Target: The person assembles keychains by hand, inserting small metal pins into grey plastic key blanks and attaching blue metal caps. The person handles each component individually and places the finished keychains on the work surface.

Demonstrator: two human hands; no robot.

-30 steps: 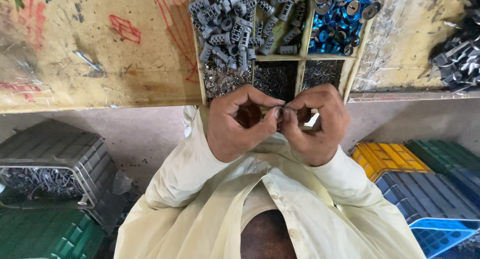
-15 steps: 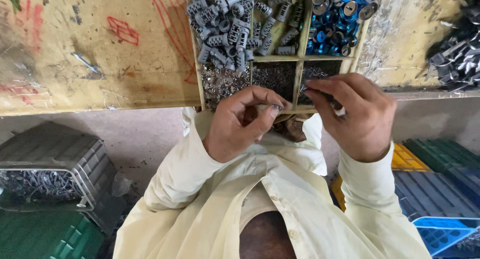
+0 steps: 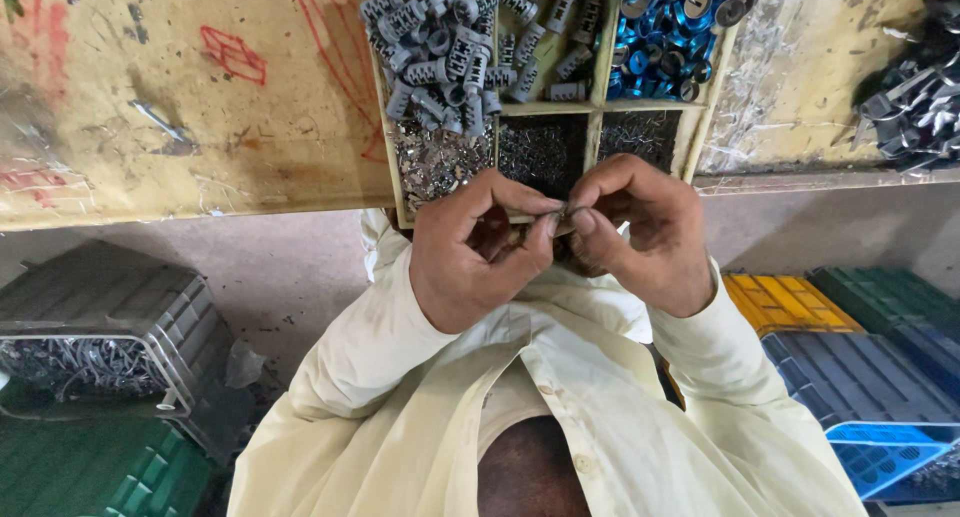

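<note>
Scuffed workbench (image 3: 200, 127) bears a compartment tray (image 3: 597, 107) (wooden).

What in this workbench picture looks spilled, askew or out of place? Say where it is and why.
Grey ribbed parts heap over the rim of their compartment in the wooden tray, onto the small metal pieces below. A lone metal strip lies loose on the scratched bench. Both hands meet, fingers pinching something small; nothing looks damaged there.

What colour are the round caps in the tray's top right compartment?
The caps are blue with silver faces, seen in the head view.
</note>
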